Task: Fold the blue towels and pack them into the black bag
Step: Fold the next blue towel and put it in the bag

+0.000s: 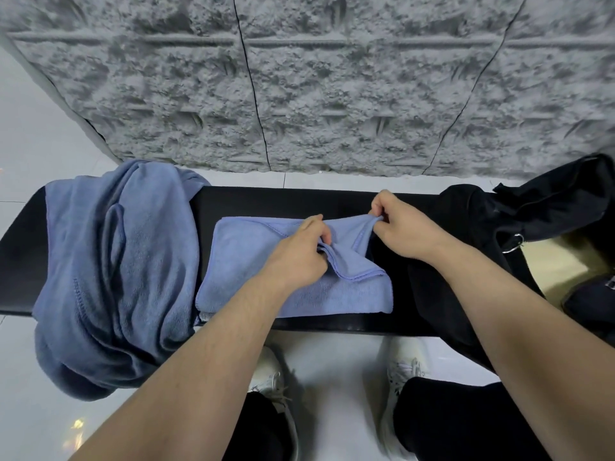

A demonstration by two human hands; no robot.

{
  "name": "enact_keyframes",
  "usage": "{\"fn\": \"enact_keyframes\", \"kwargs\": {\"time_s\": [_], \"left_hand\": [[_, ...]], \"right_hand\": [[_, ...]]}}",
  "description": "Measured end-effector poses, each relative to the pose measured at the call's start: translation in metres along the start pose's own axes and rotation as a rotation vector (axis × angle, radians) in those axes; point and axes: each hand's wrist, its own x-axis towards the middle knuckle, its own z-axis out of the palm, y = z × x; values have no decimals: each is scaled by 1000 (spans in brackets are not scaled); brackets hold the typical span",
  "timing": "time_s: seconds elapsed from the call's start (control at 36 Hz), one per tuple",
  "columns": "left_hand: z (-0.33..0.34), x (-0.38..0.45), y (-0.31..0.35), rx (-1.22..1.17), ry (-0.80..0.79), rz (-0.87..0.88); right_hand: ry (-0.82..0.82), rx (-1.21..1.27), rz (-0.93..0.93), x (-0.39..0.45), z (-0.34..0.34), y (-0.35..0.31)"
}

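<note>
Both hands pinch the small blue towel (293, 294) on the black bench (266, 201) — left hand (301, 251) mid-fold, right hand (404, 227) at its corner. The black bag (549, 201) waits right — a slip could undo the fold

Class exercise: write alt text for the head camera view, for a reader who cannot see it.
Two bare hands fold a small blue towel on a black bench: the left hand pinches a fold at its middle, the right hand pinches its far right corner. A pile of unfolded blue towels drapes over the bench's left end, and a black bag sits at the right.
</note>
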Motion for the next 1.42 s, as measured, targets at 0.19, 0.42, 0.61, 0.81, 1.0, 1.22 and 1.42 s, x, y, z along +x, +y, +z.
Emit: {"fn": "enact_keyframes", "kwargs": {"time_s": [0.19, 0.42, 0.61, 0.81, 1.0, 1.22, 1.42], "left_hand": [[-4, 1, 6, 42, 4, -16], [-4, -1, 7, 3, -35, -34], [-6, -4, 11, 9, -75, -34], [-7, -2, 7, -43, -79, 16], [-13, -7, 9, -286, -102, 0], [-22, -8, 6, -619, -56, -221], [-24, -9, 9, -626, -55, -255]], "right_hand": [[22, 117, 147, 0, 2, -5], [110, 496, 398, 3, 7, -4], [145, 725, 529, -2, -2, -3], [159, 282, 291, -5, 7, -12], [-100, -100, 401, -6, 21, -22], [-119, 251, 515, -15, 9, -14], [-99, 307, 533, -22, 7, -7]]}}
